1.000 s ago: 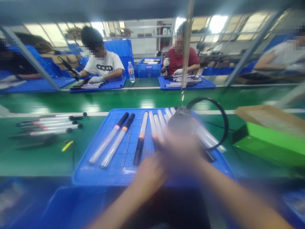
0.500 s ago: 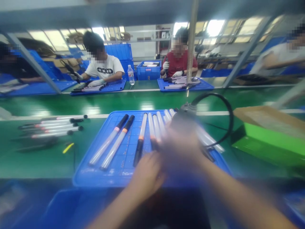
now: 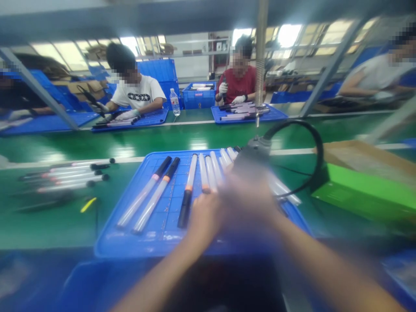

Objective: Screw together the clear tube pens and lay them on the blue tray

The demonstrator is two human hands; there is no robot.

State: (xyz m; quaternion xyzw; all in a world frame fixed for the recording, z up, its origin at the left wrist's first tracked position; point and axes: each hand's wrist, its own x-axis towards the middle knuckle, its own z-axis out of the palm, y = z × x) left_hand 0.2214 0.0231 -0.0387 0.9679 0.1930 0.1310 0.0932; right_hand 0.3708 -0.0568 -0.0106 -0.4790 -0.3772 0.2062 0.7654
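Light sticks (image 3: 208, 173) on the blue tray (image 3: 130, 240): three loose ones left of the fingers, about four more bunched just beyond them. Left hand (image 3: 204, 214) down on the bunch, grip too blurred to tell. Right hand (image 3: 251, 199) wrapped round a hanging powered tool (image 3: 251, 154), also blurred. Probably mid-batch, most sticks untouched. Another four or so on the green belt (image 3: 58, 219), far left.

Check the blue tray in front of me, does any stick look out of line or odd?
One stick lies flipped, black handle toward the near rim of the blue tray, while the two sticks left of it point their handles away.
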